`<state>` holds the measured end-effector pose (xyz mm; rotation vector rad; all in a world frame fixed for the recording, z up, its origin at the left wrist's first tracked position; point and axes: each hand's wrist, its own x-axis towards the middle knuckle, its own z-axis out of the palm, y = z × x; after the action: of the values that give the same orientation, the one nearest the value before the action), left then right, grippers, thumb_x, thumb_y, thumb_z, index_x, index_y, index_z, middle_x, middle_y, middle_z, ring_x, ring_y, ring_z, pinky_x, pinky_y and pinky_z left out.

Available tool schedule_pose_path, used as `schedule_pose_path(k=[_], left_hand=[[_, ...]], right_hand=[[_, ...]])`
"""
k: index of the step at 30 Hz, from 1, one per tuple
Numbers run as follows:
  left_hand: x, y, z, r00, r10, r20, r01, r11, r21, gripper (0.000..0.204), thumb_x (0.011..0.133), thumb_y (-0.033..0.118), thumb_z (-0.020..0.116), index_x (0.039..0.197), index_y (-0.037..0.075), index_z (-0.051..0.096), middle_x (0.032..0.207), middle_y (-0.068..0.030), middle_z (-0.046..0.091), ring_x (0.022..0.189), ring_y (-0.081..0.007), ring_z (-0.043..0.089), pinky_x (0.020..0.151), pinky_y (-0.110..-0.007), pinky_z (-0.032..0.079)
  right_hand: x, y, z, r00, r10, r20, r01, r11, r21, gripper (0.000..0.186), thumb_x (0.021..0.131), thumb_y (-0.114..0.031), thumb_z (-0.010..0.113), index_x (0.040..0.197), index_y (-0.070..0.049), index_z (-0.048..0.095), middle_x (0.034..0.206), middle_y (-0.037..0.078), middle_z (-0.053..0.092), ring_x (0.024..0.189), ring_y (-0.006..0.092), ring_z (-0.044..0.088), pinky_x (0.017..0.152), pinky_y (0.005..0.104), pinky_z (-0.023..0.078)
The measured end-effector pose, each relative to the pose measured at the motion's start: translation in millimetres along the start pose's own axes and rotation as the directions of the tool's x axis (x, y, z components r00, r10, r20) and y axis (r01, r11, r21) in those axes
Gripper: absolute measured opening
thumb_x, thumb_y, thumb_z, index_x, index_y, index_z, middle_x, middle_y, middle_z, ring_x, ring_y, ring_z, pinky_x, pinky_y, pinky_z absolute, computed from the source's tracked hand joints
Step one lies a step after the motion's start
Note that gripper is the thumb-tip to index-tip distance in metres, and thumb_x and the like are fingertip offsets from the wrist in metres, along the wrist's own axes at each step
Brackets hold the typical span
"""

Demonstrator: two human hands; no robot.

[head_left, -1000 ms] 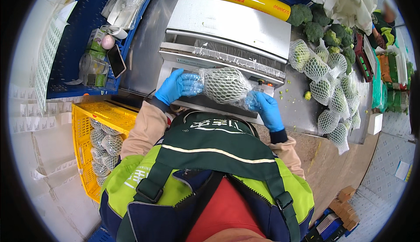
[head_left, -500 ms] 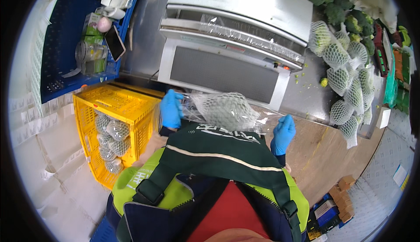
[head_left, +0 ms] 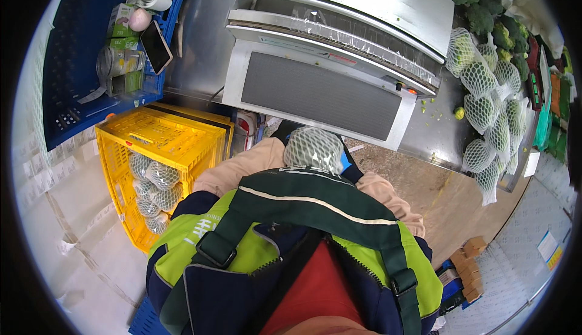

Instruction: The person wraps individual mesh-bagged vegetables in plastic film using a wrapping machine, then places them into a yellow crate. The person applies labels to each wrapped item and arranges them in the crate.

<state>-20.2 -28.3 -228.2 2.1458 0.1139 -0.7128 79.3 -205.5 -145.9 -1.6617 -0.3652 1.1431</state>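
Yellow crate (head_left: 185, 130) holding netted vegetables (head_left: 163, 176). Left hand hiding; cannot tell grip. Wrapped vegetable (head_left: 312, 148) showing by green apron (head_left: 315, 199), between sleeves (head_left: 242, 166). Blue right hand (head_left: 345, 160) peeking beside it; cannot tell grip. Netted pile (head_left: 481, 102) lying on metal table (head_left: 433, 140).

Dark green apron (head_left: 315, 200), navy-lime jacket (head_left: 221, 295), beige sleeves (head_left: 242, 168)
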Motion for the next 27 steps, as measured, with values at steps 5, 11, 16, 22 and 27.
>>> schedule_pose_path(k=[5, 11, 16, 22, 27], left_hand=[[1.1, 41.6, -5.8, 0.993, -0.064, 0.103, 0.099, 0.918, -0.384, 0.029, 0.091, 0.023, 0.045, 0.104, 0.004, 0.062, 0.102, -0.0147, 0.064, 0.089, -0.0278, 0.061, 0.083, -0.037, 0.048], [-3.6, 81.6, -52.7, 0.946, 0.014, 0.323, 0.306, 0.279, -0.910, 0.030, 0.093, 0.023, 0.044, 0.107, 0.002, 0.060, 0.104, -0.0136, 0.064, 0.091, -0.0252, 0.061, 0.085, -0.036, 0.047], [-17.3, 122.6, -83.5, 0.960, 0.196, 0.199, 0.250, -0.287, -0.925, 0.031, 0.094, 0.022, 0.044, 0.109, 0.000, 0.059, 0.105, -0.0127, 0.064, 0.092, -0.0231, 0.061, 0.086, -0.036, 0.047], [-95.1, 124.6, -128.1, 0.973, -0.074, -0.221, -0.219, -0.612, -0.760, 0.032, 0.096, 0.022, 0.044, 0.112, -0.002, 0.057, 0.106, -0.0116, 0.064, 0.093, -0.0206, 0.061, 0.088, -0.035, 0.047], [-257.8, 170.2, -162.2, 0.545, -0.488, -0.682, -0.685, 0.210, -0.697, 0.067, 0.094, 0.038, 0.048, 0.145, 0.010, 0.016, 0.141, -0.0108, 0.032, 0.123, -0.0227, 0.042, 0.099, -0.042, 0.039]], right_hand=[[1.7, -107.1, -27.3, 0.970, -0.242, 0.007, 0.147, 0.566, -0.811, 0.015, 0.077, -0.015, 0.065, 0.088, -0.009, 0.057, 0.078, 0.010, 0.057, 0.070, 0.0285, 0.060, 0.059, 0.0351, 0.048], [7.4, -195.7, -46.3, 0.846, -0.461, 0.267, 0.520, 0.825, -0.222, 0.020, 0.074, -0.013, 0.066, 0.092, -0.006, 0.063, 0.086, 0.012, 0.061, 0.080, 0.0295, 0.057, 0.068, 0.0363, 0.047], [-14.0, -229.9, -67.6, 0.842, -0.029, 0.539, 0.262, 0.895, -0.362, 0.029, 0.091, -0.016, 0.052, 0.111, 0.004, 0.057, 0.083, 0.017, 0.063, 0.073, 0.0161, 0.056, 0.069, 0.0299, 0.047], [-20.3, -246.6, -17.6, 0.876, 0.062, 0.478, -0.082, 0.996, 0.021, 0.061, 0.088, -0.011, 0.057, 0.140, 0.003, 0.027, 0.138, 0.017, 0.040, 0.123, 0.0226, 0.043, 0.103, 0.0325, 0.033], [22.8, -283.7, 63.7, 0.767, -0.155, 0.623, 0.096, 0.987, 0.127, 0.059, 0.091, -0.008, 0.050, 0.141, 0.004, 0.022, 0.133, 0.019, 0.044, 0.117, 0.0237, 0.048, 0.097, 0.0321, 0.041]])
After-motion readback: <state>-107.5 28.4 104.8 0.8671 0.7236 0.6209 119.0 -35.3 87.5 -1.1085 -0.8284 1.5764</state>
